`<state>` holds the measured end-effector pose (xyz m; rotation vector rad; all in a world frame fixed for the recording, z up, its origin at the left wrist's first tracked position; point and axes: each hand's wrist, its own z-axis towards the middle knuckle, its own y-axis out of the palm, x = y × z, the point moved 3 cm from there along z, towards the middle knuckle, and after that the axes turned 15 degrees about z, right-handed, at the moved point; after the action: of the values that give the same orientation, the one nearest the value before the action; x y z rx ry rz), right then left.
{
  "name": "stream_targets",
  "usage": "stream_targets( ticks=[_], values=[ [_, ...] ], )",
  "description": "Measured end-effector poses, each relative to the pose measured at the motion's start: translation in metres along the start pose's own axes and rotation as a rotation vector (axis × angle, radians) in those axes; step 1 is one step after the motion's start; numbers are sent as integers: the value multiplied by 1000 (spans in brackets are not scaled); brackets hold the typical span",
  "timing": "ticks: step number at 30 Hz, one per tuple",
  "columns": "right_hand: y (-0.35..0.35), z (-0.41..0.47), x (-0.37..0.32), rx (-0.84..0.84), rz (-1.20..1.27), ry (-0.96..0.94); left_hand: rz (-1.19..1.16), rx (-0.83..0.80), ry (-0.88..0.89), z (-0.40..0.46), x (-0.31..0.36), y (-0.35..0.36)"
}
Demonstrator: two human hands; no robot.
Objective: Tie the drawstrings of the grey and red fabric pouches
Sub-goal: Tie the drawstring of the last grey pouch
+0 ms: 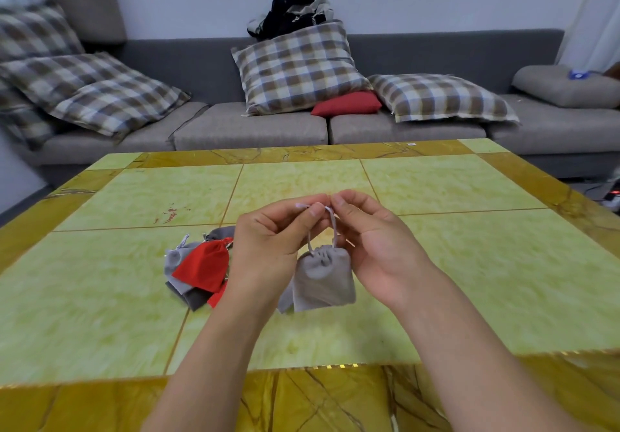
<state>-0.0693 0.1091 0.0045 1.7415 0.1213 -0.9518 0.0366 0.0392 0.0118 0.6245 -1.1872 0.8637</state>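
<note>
A green and yellow tiled table (436,263) stands before a grey sofa (251,126). Above it the left hand (268,243) and right hand (375,240) each pinch the drawstring (333,226) of a dangling grey pouch (323,280) (mouth cinched); a heap of red and grey pouches (201,268) lies just left.

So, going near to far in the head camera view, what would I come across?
Light grey fabric pouch hanging from pinched drawstrings, then green and yellow marble-patterned table, small red cushion, long grey sofa, dark heap of clothes.
</note>
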Motion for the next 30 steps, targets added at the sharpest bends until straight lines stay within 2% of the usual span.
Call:
stream_targets(
  ticks=[2, 5, 6, 8, 12, 17, 19, 21, 24, 25, 27, 30],
  values=[
    [2, 2, 1, 20, 180, 15, -163, 1, -41, 2, 1, 0],
    [-5, 5, -20, 46, 447, 10, -704, 167, -247, 13, -3, -20],
    [-7, 4, -29, 62, 465, 1, -812, 214, -288, 16, -4, -28],
    [-9, 2, -35, 40, 416, 12, -849, 231, -306, 17, -4, -36],
    [-7, -1, -31, -62, 117, 26, -431, 112, -253, 15, -3, -34],
    [-5, 0, -43, -103, -141, -47, -500, 69, -269, 18, -3, -33],
    [-6, -2, -48, -125, -417, -150, -324, 56, -213, 17, -3, -28],
    [-2, -7, -49, -137, -813, -224, -194, 55, -174, 14, -4, -23],
    [0, -13, -35, -216, -1398, -260, -87, 59, -140, 12, -6, -23],
    [-1, -13, -29, -235, -1520, -250, -56, 59, -127, 12, -7, -24],
    [-2, -11, -24, -250, -1534, -242, 57, 50, -100, 12, -7, -26],
    [-6, -7, -27, -267, -1377, -210, 442, 4, 38, 11, -7, -32]
  ],
)
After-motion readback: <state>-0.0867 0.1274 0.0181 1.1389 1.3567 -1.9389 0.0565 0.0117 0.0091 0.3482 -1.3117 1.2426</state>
